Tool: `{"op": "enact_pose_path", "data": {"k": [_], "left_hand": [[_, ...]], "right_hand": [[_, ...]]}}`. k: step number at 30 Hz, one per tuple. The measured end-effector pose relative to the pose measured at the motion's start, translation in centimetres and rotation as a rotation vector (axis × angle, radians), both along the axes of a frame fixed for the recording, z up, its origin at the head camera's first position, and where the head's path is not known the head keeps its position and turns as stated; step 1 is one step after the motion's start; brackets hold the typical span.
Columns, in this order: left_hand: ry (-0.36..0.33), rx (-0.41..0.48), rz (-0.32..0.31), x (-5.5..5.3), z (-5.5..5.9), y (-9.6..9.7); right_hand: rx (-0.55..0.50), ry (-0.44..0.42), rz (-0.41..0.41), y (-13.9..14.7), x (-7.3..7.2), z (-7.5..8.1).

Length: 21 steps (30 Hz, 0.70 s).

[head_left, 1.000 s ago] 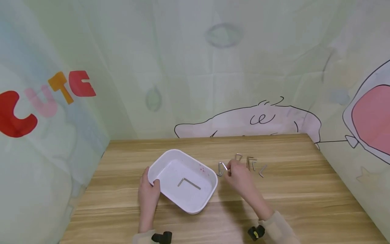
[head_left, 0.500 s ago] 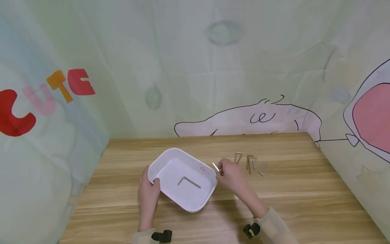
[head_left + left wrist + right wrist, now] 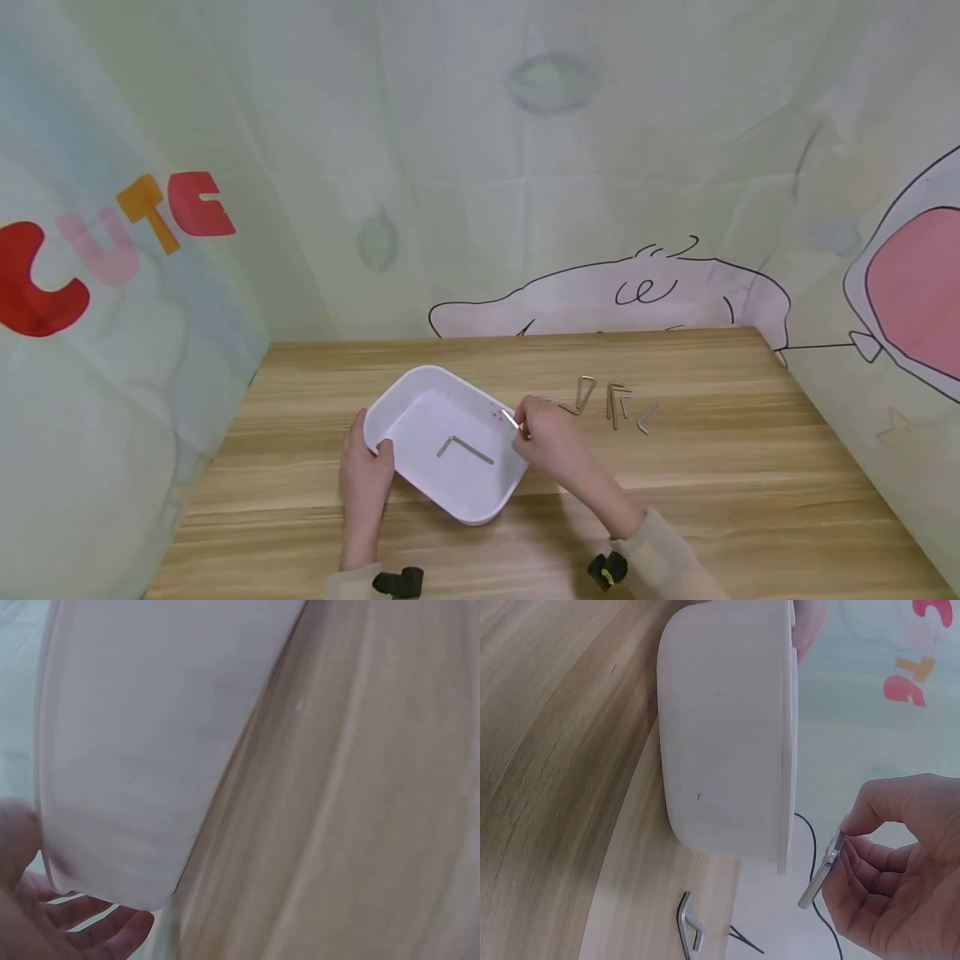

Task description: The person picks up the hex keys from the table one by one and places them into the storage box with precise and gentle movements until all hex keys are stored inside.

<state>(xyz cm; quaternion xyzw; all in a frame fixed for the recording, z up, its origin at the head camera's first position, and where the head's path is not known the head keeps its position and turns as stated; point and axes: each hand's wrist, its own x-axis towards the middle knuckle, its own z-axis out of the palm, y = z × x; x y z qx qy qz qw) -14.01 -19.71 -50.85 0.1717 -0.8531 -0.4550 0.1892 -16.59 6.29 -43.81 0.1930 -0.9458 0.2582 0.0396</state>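
Note:
A white plastic tray (image 3: 472, 493) stands on the table, with one L-shaped hex key (image 3: 468, 450) lying on its floor. At its left corner my left hand (image 3: 366, 468) grips the rim, the thumb over the edge; in the left wrist view the other fingers (image 3: 105, 934) lie against the outer wall. My right hand (image 3: 553, 442) pinches a shiny hex key (image 3: 510, 419) between thumb and fingers over the tray's right rim. From the right wrist view, this hex key (image 3: 821, 876) is above the rim, apart from the tray. The short arm's exact position is hard to tell.
Several more hex keys lie on the wooden table (image 3: 712, 483) right of the tray: a bent pair (image 3: 586, 392), a close cluster (image 3: 614, 406) and a lone small one (image 3: 647, 418). A printed cloth backdrop (image 3: 480, 208) rises behind the table.
My right hand has lifted the hex key from the table's right side and carried it left, to over the tray's right rim. My left hand and the tray have stayed in place.

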Motion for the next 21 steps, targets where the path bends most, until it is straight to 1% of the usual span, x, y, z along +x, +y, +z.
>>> {"op": "enact_pose_path", "data": {"k": [3,10,16,21], "left_hand": [[-0.005,0.001,-0.001,0.0,0.0,0.0],[-0.022,-0.001,0.002,0.1,0.1,0.0],[-0.019,-0.010,0.005,0.0,0.0,0.0],[-0.023,-0.019,0.006,0.0,0.0,0.0]], "right_hand": [[0.039,0.047,0.034,-0.3,0.0,0.0],[0.145,0.124,0.098,-1.3,0.2,0.3],[0.181,0.134,0.162,-2.3,0.5,0.0],[0.207,0.155,0.199,-2.9,0.4,-0.6]]}}
